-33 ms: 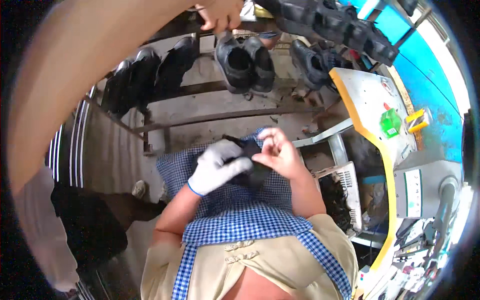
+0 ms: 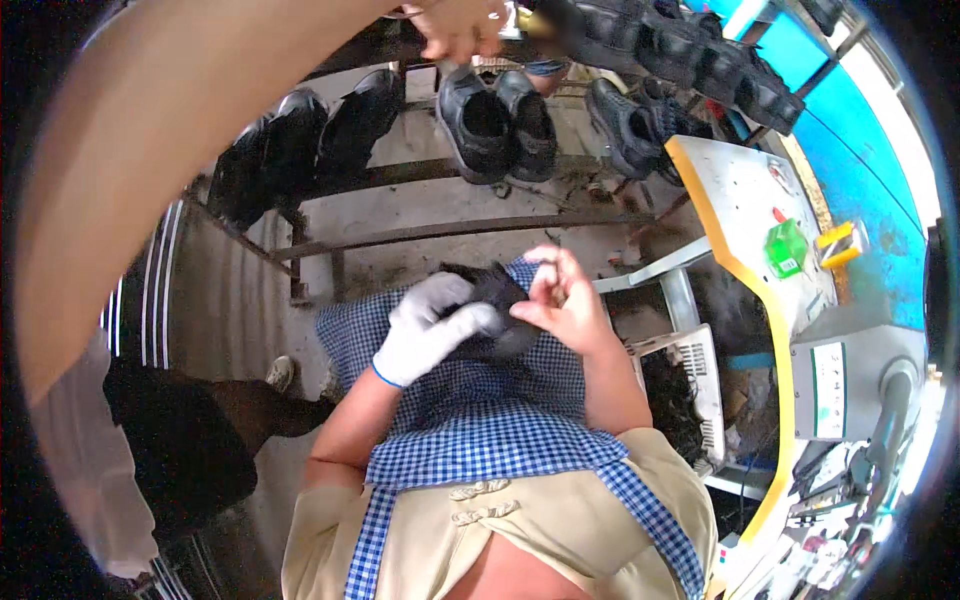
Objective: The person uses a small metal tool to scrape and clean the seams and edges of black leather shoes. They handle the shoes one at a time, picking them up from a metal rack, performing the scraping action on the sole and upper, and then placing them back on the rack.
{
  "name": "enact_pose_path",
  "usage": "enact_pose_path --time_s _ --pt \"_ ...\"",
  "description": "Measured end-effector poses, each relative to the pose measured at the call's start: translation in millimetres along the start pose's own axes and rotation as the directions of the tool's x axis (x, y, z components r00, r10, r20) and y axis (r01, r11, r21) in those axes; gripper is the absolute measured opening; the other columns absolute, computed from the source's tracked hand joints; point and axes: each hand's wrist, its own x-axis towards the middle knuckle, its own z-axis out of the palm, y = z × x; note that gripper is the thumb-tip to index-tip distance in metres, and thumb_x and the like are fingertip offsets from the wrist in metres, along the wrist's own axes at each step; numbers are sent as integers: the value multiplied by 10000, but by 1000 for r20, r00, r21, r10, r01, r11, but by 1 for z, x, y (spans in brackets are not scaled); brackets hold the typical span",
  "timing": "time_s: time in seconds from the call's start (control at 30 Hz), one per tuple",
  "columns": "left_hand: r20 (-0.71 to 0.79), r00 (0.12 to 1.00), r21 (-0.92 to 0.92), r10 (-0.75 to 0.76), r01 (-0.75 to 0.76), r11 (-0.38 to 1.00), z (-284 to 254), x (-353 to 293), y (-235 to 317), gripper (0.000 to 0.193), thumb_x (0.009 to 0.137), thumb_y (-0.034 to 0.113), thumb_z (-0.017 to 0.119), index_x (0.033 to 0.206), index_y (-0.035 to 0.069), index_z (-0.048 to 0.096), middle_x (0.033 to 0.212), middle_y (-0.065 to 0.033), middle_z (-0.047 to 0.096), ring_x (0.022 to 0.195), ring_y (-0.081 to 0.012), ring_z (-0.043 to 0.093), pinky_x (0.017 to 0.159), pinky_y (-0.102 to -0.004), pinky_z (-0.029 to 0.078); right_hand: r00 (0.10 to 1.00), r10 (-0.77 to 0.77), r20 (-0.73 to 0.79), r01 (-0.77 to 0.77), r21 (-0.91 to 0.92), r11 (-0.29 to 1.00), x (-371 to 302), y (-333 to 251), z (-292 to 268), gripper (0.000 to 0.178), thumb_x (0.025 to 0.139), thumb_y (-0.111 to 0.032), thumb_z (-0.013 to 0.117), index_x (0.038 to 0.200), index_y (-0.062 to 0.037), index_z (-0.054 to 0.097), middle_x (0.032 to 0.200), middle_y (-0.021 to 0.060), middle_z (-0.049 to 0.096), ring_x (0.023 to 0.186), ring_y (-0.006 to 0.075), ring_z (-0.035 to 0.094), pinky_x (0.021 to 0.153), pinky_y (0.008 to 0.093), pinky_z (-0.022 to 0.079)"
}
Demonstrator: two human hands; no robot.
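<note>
My left hand [image 2: 428, 328], in a white knitted glove with a blue cuff edge, is closed on a soft-looking black piece [image 2: 500, 315] above my lap. Its exact kind cannot be made out; it may be part of a shoe. My bare right hand [image 2: 565, 305] has its thumb against the right edge of that piece, with the fingers curled above it. Both hands partly cover the piece. Beneath lies my blue-and-white checked apron [image 2: 490, 430].
Black shoes [image 2: 475, 130] stand on a metal rack ahead. Another person's arm [image 2: 180, 130] crosses the upper left, its hand [image 2: 455, 28] at the rack. At right are a yellow-edged table [image 2: 740, 190], a green box [image 2: 786, 248], a white basket [image 2: 703, 375] and a grey machine [image 2: 860, 380].
The other person's hand at the rack has shifted slightly right. My hands stay around the black piece with only slight movement.
</note>
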Motion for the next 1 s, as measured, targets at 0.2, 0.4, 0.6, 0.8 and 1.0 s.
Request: enact_pose_path --time_s 0.2,0.4,0.6,0.8,1.0 --pt "-317 944 -451 -90 -67 890 -2 -16 8 346 903 252 666 1140 4 623 1073 -65 674 961 -130 619 873 -286 485 994 6 109 -2 -31 1000 14 4 19 921 673 -267 880 1423 -71 382 1066 90 576 939 172 566 826 298 445" --pt "72 988 -937 -137 114 329 -8 -19 -1 482 931 269 590 1306 -24 512 1221 -121 623 1115 -217 604 971 -353 466 961 -111 254 130 -59 990 20 -1 28 912 674 -271 884 1419 -81 392 1214 141 608 1101 223 611 953 342 470" --pt "-51 982 -748 -184 84 658 2 -26 22 409 926 284 598 1223 5 567 1108 -79 654 979 -171 622 911 -320 480 942 -181 283 275 -338 900 22 -46 11 499 761 -190 809 1208 -96 605 797 63 616 685 156 620 620 311 494" --pt "-302 935 -97 185 -223 970 6 -29 31 318 943 87 571 1255 28 560 1170 -100 632 1064 -166 593 927 -294 471 784 -441 436 620 -523 585 32 -78 12 376 696 -29 773 1063 -55 696 784 59 603 620 173 617 504 289 470" --pt "-355 918 -27 173 -195 980 8 -27 19 298 947 112 585 1236 40 571 1149 -100 647 1027 -178 620 896 -320 495 711 -382 590 691 -685 230 28 -79 21 428 686 -203 753 1078 -85 628 899 30 589 733 177 633 528 306 506"
